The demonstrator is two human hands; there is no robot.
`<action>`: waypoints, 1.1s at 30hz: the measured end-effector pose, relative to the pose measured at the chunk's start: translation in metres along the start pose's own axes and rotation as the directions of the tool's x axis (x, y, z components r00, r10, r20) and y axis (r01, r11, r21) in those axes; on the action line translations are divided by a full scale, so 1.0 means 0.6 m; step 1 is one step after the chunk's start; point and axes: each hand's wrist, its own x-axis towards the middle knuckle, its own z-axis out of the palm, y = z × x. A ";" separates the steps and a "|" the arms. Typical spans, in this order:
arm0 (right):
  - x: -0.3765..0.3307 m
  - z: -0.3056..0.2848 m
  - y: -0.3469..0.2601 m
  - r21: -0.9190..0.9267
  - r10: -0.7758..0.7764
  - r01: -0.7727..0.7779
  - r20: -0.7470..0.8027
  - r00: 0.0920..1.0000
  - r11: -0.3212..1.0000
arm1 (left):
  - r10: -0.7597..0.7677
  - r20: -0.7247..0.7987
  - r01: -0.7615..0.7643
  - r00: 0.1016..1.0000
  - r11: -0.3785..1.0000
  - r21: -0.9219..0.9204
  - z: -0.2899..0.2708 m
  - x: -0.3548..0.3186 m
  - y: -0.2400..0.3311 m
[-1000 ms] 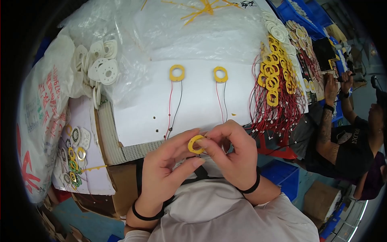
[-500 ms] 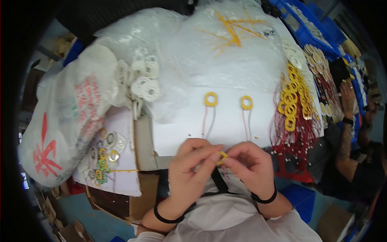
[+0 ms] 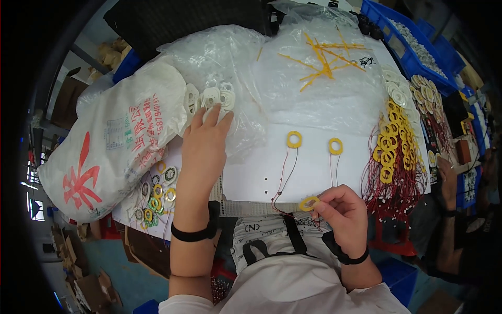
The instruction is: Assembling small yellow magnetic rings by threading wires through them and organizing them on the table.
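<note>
Your right hand (image 3: 342, 212) pinches a yellow taped ring coil (image 3: 308, 203) at the white table (image 3: 314, 172) edge; your left hand (image 3: 205, 141) apparently touches white plastic bobbins (image 3: 212, 98) beyond.

My bench in a small assembly workshop.
Yellow coils (image 3: 388, 152) lay in heaps beside blue bins (image 3: 413, 49), parts sacks (image 3: 112, 141) and cartons.

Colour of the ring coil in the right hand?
Yellow ring coil with thin red leads, pinched in the right hand; head view.
</note>
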 end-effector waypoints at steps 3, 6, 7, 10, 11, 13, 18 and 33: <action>0.000 -0.005 0.002 0.010 -0.012 0.012 0.028 1.000 1.000 | 0.011 0.105 0.002 0.994 0.993 -0.122 0.036 -0.001 -0.020; 0.001 -0.005 0.004 0.050 -0.004 0.003 0.029 1.000 0.999 | -0.015 0.048 0.026 0.999 0.974 -0.227 0.039 -0.008 -0.033; 0.001 -0.007 0.004 0.052 -0.005 0.004 0.024 1.000 0.999 | -0.010 0.049 0.021 0.999 0.973 -0.228 0.022 -0.003 -0.022; 0.002 -0.014 0.001 0.045 -0.012 0.012 -0.012 1.000 0.999 | -0.301 0.150 0.335 0.942 0.874 -0.351 -0.055 0.005 0.039; 0.001 -0.012 -0.001 0.066 -0.012 0.011 0.009 1.000 0.998 | -0.392 0.271 0.470 0.879 0.615 -0.633 -0.071 -0.010 0.056; 0.001 -0.004 -0.008 0.083 -0.016 0.015 0.013 1.000 0.996 | -0.404 0.424 0.543 0.811 0.249 -0.802 -0.102 -0.030 0.091; 0.008 0.003 -0.014 0.035 -0.013 0.011 0.067 0.998 0.999 | 0.073 0.609 0.610 0.790 -0.205 -0.766 -0.097 -0.076 0.147; -0.001 -0.008 0.000 -0.307 -0.146 0.131 -0.027 0.989 0.943 | 0.193 0.456 0.389 0.869 0.306 -0.869 -0.118 -0.091 0.165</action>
